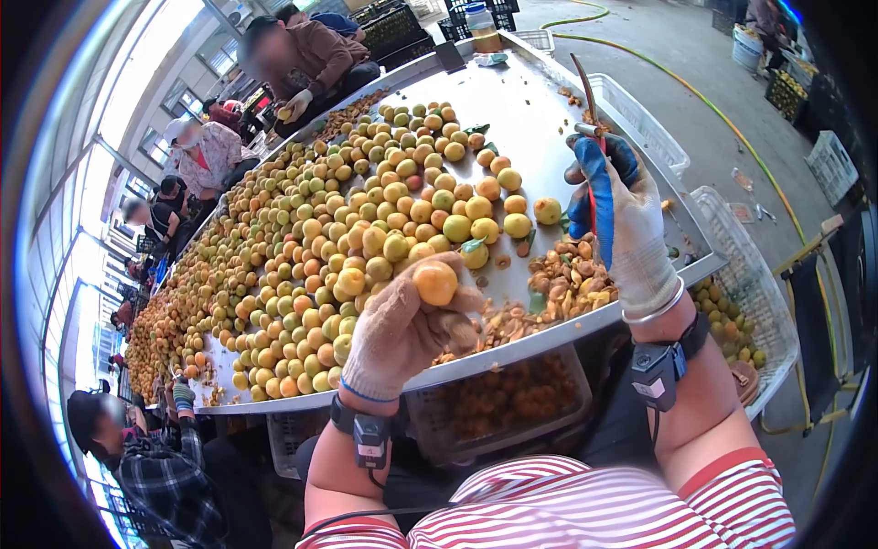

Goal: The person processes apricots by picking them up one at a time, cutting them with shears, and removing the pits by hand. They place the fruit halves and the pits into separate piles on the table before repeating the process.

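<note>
Broadly, a long steel table (pixel 512 101) ran from the centre of the frame toward the upper left. Co-workers (pixel 302 55) sat along its far edge.

Most of its surface lay under a heap of whole fruit (pixel 320 229), yellow-green to orange. It was thickest at left-centre and thinned out to bare metal at upper centre.

Under the table's near edge, at lower centre, a translucent tub (pixel 512 398) held orange pieces. How full it was could not be told through its wall. At right, a white crate (pixel 732 320) held a scatter of small fruit.

On the table's near right corner sat a pile of brown pits (pixel 558 284) mixed with scraps, small beside the heap. Judged from that, some fruit had been worked and far more lay whole.

Left hand (pixel 402 329), gloved, at centre of frame. Its fingers were closed around one orange fruit (pixel 435 283), held up just over the table's near edge. The fruit looked whole, with no cut visible on the side shown.

Right hand (pixel 622 220), in a white-and-blue glove, right of centre. The fist was clamped on a knife (pixel 585 82), its thin blade pointing up toward the upper part of the frame. The blade stood apart from the held fruit, not touching it.
</note>
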Action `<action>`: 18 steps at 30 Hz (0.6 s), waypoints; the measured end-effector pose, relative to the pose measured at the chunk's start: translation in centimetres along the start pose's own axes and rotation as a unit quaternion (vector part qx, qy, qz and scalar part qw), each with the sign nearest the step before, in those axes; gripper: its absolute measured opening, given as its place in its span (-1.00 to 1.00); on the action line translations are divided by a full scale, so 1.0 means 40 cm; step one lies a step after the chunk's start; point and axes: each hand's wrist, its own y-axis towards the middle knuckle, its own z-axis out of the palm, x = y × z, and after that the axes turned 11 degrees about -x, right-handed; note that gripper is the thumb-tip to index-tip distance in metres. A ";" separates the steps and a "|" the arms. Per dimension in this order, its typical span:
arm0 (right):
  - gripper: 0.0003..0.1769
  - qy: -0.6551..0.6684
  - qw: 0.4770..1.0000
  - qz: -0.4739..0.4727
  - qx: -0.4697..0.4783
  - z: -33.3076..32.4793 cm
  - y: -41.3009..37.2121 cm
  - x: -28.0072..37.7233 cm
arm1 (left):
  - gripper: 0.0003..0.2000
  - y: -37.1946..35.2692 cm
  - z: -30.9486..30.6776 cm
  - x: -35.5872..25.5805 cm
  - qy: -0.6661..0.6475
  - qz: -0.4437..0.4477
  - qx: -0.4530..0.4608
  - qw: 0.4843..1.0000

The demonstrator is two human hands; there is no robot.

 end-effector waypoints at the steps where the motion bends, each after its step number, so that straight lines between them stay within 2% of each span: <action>1: -0.72 -0.004 1.000 -0.001 0.009 -0.001 0.003 -0.002 | -0.37 -0.007 0.014 0.006 -0.002 -0.003 -0.011 1.000; 4: -0.73 -0.035 0.999 -0.004 0.023 -0.014 0.011 -0.004 | -0.38 -0.007 0.024 0.020 -0.020 -0.026 -0.007 0.999; 5: -0.72 -0.062 0.998 -0.006 0.028 -0.018 0.012 -0.004 | -0.48 -0.016 0.037 0.009 0.064 -0.013 -0.010 0.998; 6: -0.72 -0.062 0.998 -0.005 0.027 -0.017 0.012 -0.001 | -0.48 -0.011 0.039 0.014 0.064 -0.015 -0.011 0.998; 7: -0.72 -0.069 0.997 -0.004 0.018 -0.014 0.009 0.003 | -0.53 -0.007 0.043 0.025 0.227 0.024 -0.075 0.971; 8: -0.73 -0.076 0.997 -0.003 0.010 -0.012 0.006 0.006 | -0.56 -0.003 0.045 0.032 0.384 0.061 -0.137 0.911; 9: -0.73 -0.077 0.997 -0.002 0.006 -0.012 0.006 0.007 | -0.59 0.001 0.054 0.024 0.464 0.083 -0.152 0.869; 10: -0.73 -0.078 0.997 0.000 0.005 -0.014 0.008 0.007 | -0.62 0.013 0.011 0.032 0.555 0.126 -0.171 0.804; 13: -0.75 -0.068 0.998 -0.006 0.000 -0.015 0.012 0.003 | -0.65 0.044 -0.077 0.004 0.697 0.190 -0.240 0.648; 14: -0.75 -0.067 0.998 -0.003 0.001 -0.013 0.012 0.002 | -0.65 0.043 -0.094 -0.020 0.753 0.180 -0.250 0.582; 16: -0.72 -0.037 0.999 0.000 -0.022 -0.010 0.015 0.000 | -0.67 0.042 -0.132 -0.050 0.835 0.243 -0.243 0.430; 18: -0.72 -0.030 0.999 -0.014 -0.004 -0.022 0.023 -0.005 | -0.70 0.016 -0.117 -0.046 0.834 0.276 -0.241 0.413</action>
